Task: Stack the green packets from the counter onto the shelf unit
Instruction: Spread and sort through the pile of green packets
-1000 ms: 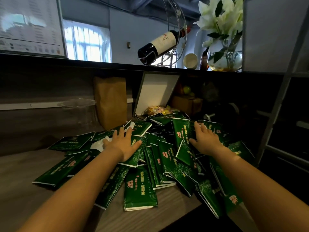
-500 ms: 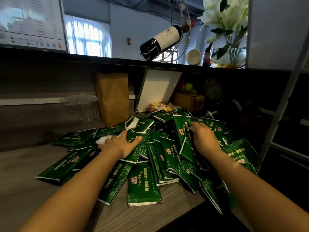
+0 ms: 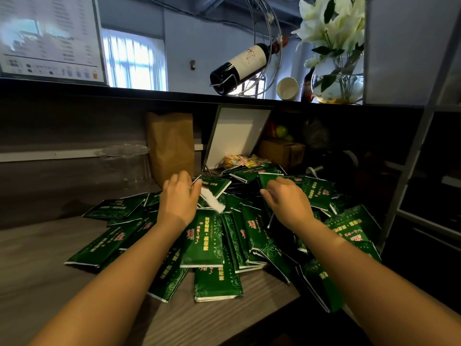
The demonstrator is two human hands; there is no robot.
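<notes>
Dozens of green packets (image 3: 204,243) lie heaped on the counter (image 3: 37,270), overlapping at every angle. That looks to be why you have both hands down in the pile: you need to pull out a bundle before anything goes across. The shelf unit (image 3: 412,146) stands at your right, and no packet shows on the part of it in view.

Your right hand (image 3: 287,199) has its fingers curled over the top edge of an upright packet (image 3: 267,179) near the back of the heap, with the thumb on the near side. I judge that a pinch meant to lift it free.

Your left hand (image 3: 178,196) hovers knuckles-up over the middle of the pile, just beside a white wad (image 3: 212,199). Its fingers bend down out of sight, so I cannot tell whether they hold anything.

The packets are flat, glossy, dark green sleeves with pale scrollwork, red and yellow lettering and white-edged ends. Being slick and thin, they will likely slide over one another, so square them up before you carry them. A brown paper bag (image 3: 171,143) stands behind the heap against the back wall.
</notes>
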